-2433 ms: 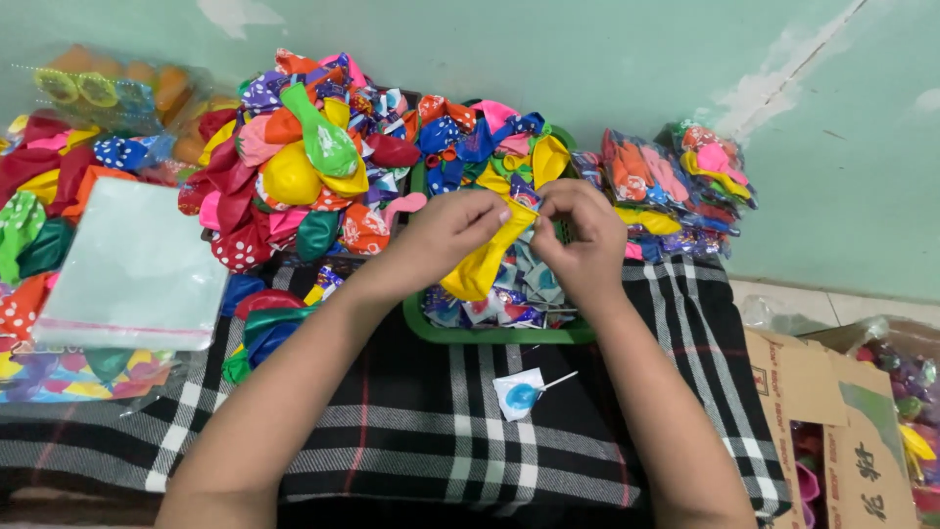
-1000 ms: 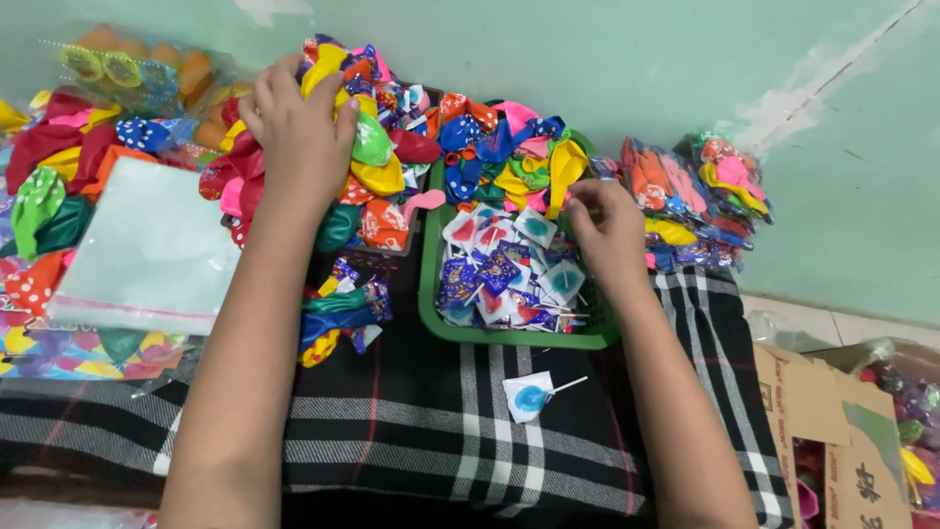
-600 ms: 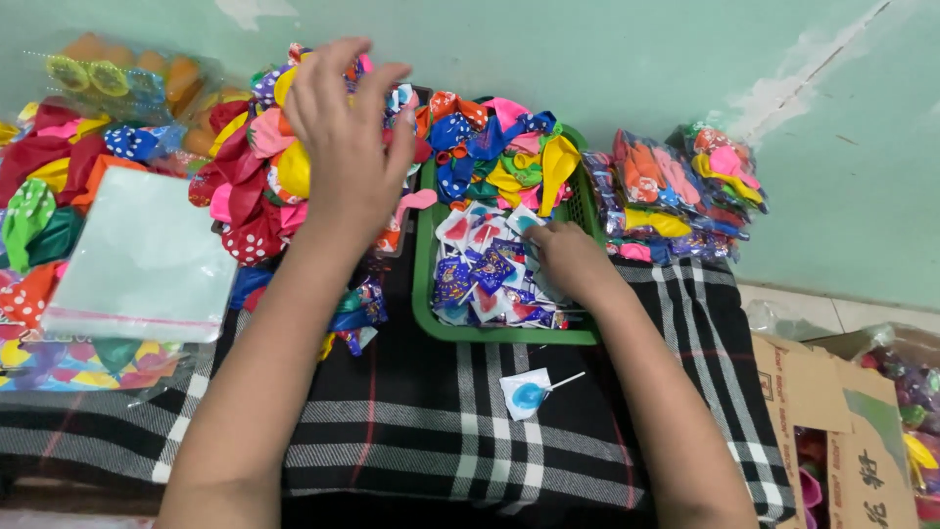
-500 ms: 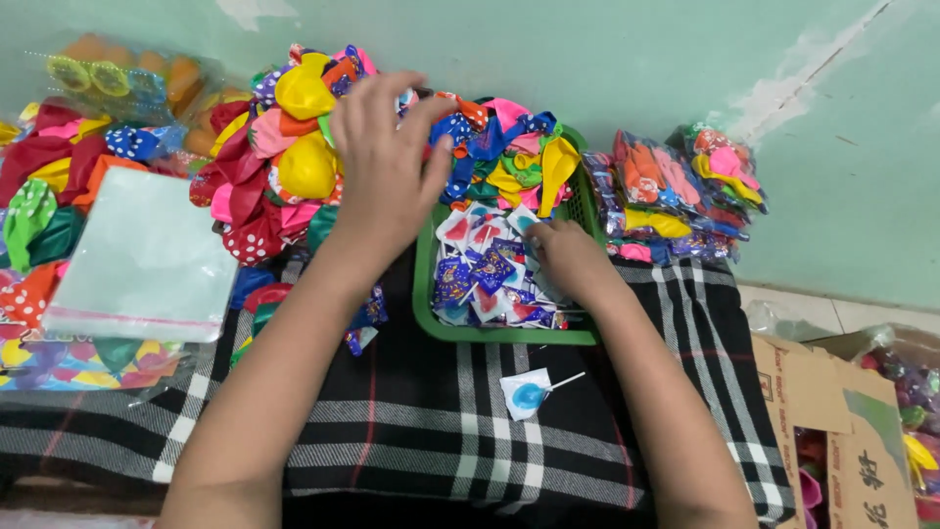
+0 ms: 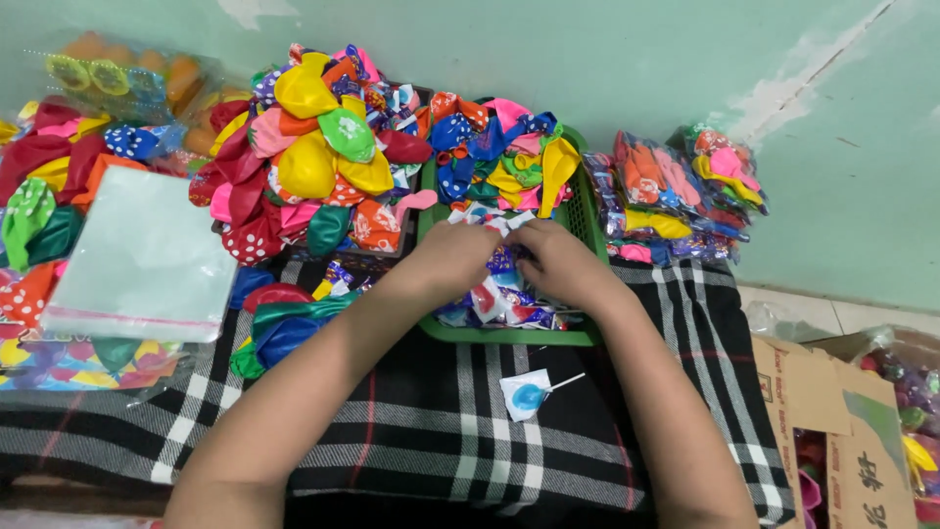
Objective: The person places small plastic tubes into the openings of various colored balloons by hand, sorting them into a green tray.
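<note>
Head view: both hands meet over the green basket [image 5: 578, 338], which sits on the black plaid cloth [image 5: 411, 431]. Left hand [image 5: 452, 257] and right hand [image 5: 560, 263] each pinch an end of a small white wrapped packet [image 5: 490, 219], fingers closed narrow on it, right above the packets heaped in the basket. Loose balloon pile [image 5: 313, 167] lies just left of the basket, clear plastic bags [image 5: 147, 255] further left, and a blue lollipop [image 5: 529, 394] rests on the cloth in front.
</note>
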